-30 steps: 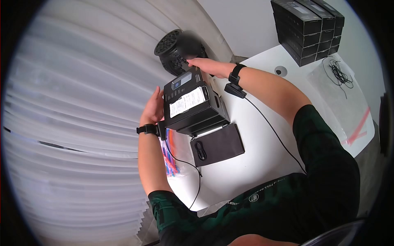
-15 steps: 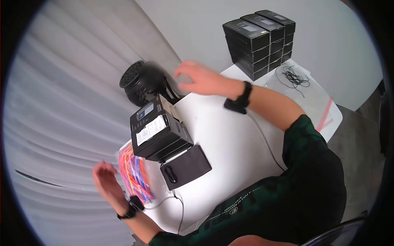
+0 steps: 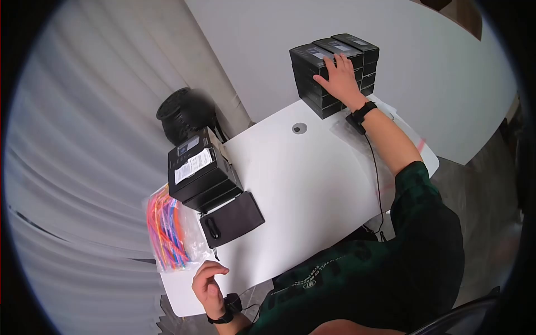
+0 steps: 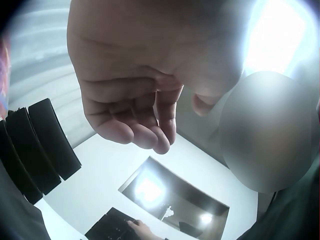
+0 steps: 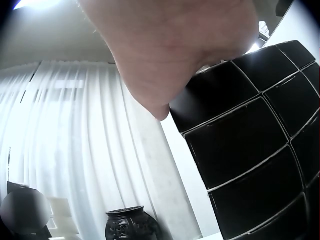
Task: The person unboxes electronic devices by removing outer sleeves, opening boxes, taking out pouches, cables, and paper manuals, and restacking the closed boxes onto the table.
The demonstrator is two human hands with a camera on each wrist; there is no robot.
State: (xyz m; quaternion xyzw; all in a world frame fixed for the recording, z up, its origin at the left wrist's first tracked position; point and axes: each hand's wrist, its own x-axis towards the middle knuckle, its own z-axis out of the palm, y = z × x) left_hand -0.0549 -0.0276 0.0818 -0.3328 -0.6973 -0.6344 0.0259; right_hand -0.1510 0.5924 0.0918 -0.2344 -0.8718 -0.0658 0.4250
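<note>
The right hand point(image 3: 340, 75) lies flat, fingers straight, on top of the stack of black boxes point(image 3: 318, 92) at the far corner of the white table point(image 3: 301, 178); three boxes show across the top, with further layers beneath (the full count cannot be told). The left hand point(image 3: 207, 287) hangs at the near edge with loosely curled fingers, holding nothing. One more black box with a white label point(image 3: 195, 173) stands on the left part of the table, touching one flat black pouch point(image 3: 231, 219). Beside them lies one clear bag of coloured cables point(image 3: 167, 229). One black vase point(image 3: 184, 114) stands behind the table by the white curtain point(image 3: 84, 139), with a plain white wall point(image 3: 402, 67) beyond.
</note>
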